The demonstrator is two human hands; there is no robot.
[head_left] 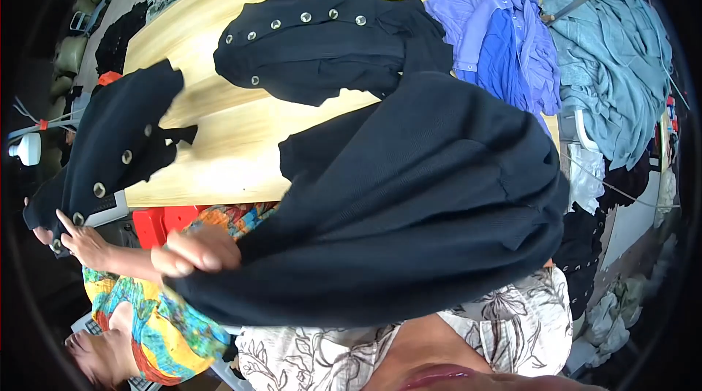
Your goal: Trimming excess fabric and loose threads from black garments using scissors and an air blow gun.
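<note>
A large black knit garment [424, 201] hangs spread out in front of me, across the near side of the table. My left hand [197, 251] is closed on its lower left edge, slightly blurred. My right hand does not show; the cloth may cover it. Beyond the raised garment, another black garment [322, 47] with a row of shiny round buttons lies on the wooden table [234, 164]. The raised cloth overlaps its right part.
At the left a co-worker's hand [86, 245] holds a black buttoned garment [124, 128]. Purple-blue garments [504, 33] lie at the table's far right, beside a heap of grey-green cloth [599, 47]. A red plastic object [150, 226] stands by the near left edge.
</note>
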